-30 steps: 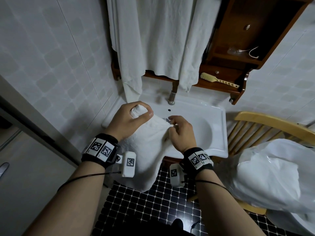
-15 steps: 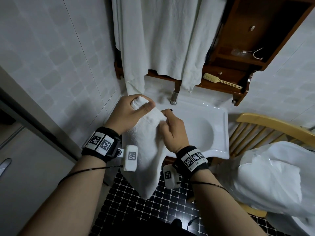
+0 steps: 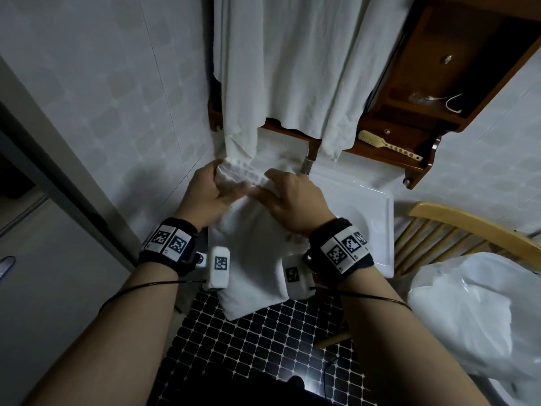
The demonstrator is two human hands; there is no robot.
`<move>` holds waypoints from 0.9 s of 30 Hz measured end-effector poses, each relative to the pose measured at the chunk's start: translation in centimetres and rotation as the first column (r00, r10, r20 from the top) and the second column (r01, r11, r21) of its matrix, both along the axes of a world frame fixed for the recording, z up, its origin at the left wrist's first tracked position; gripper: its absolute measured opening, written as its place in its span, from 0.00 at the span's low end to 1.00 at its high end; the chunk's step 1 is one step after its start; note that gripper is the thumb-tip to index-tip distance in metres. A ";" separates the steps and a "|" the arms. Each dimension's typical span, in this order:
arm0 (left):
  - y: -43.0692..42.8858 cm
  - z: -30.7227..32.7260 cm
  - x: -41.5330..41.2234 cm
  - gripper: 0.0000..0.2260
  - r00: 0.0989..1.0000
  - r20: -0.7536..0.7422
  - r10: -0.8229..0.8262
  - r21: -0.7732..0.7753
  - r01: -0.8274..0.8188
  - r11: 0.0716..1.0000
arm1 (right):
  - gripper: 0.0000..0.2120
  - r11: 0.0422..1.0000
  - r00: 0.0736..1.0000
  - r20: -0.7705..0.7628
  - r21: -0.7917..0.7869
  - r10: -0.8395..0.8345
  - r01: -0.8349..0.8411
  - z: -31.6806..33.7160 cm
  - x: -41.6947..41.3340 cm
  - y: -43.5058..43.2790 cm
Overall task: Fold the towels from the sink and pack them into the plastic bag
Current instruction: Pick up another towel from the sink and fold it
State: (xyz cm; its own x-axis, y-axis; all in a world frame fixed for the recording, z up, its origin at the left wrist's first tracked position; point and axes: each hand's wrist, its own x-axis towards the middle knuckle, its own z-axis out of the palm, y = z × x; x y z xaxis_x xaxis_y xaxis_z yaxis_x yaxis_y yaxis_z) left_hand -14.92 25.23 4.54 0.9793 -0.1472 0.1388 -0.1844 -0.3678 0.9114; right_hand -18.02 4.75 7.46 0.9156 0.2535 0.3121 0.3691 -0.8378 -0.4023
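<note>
A white towel [image 3: 248, 259] hangs doubled in front of the white sink [image 3: 377, 218], its lower end over the black floor tiles. My left hand [image 3: 205, 197] grips the towel's bunched top edge at the left. My right hand [image 3: 292, 200] holds the same top edge at the right, fingers curled over the cloth. The two hands are close together. A white plastic bag [image 3: 474, 312] lies open on a wooden chair at the right.
Large white cloths [image 3: 292, 60] hang from the wall above the sink. A wooden shelf [image 3: 389, 150] carries a brush [image 3: 386, 146]. The tap [image 3: 307, 165] stands behind my right hand. A wooden chair [image 3: 468, 230] is right of the sink; a tiled wall is at left.
The towel has been lifted and folded narrower, hanging shorter than before. My right hand has moved up beside my left at the top edge. The view has come closer to the sink.
</note>
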 end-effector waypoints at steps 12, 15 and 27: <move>3.2 -6.6 -0.4 0.21 0.870 -0.489 0.059 0.088 -0.018 0.996 | 0.21 0.936 0.958 0.282 0.348 -0.047 -0.056 9.8 1.8 2.9; 3.2 -5.6 0.9 0.24 0.872 -0.424 0.247 0.108 -0.222 0.969 | 0.23 0.886 0.938 0.292 0.462 -0.187 0.033 10.0 2.0 2.3; -6.0 2.4 13.4 0.08 0.992 -0.033 0.123 0.626 -0.076 0.776 | 0.28 0.466 0.701 -0.044 0.718 -0.712 0.517 1.7 1.6 -12.0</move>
State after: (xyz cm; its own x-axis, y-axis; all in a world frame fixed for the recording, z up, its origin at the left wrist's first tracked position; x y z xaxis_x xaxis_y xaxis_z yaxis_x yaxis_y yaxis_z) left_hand -1.55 19.25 6.91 0.9967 -0.0793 -0.0159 -0.0617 -0.8718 0.4860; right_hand -16.37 -7.29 9.14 0.6202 -0.6977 0.3586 0.0227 -0.4410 -0.8972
